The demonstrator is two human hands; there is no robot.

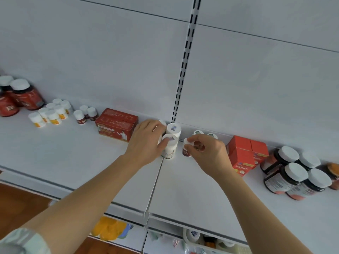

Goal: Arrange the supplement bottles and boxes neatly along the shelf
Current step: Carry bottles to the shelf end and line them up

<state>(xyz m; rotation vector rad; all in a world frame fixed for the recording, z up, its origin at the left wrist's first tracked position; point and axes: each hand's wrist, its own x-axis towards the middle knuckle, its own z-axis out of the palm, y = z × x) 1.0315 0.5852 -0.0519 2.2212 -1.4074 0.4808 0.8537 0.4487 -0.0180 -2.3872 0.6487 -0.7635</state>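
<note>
light: soft, even, bright, washing out the white shelf (73, 153) | shadows: faint, pooling under bottles | blur: softening labels throughout | distortion: wide-angle bending lines toward 3 and 9 o'clock | glare: none showing

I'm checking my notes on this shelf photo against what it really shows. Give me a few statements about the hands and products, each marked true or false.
1. The right hand pinches a small dark bottle with a white cap. True.
2. The left hand rests on the red box. False: it holds the white bottles beside the dark red box.
3. The small dark bottle lies on its side. False: it stands upright on the shelf.
4. Large dark jars with white lids stand at the far right. True.
5. The orange-red boxes sit left of both hands. False: they sit right of the right hand.
</note>
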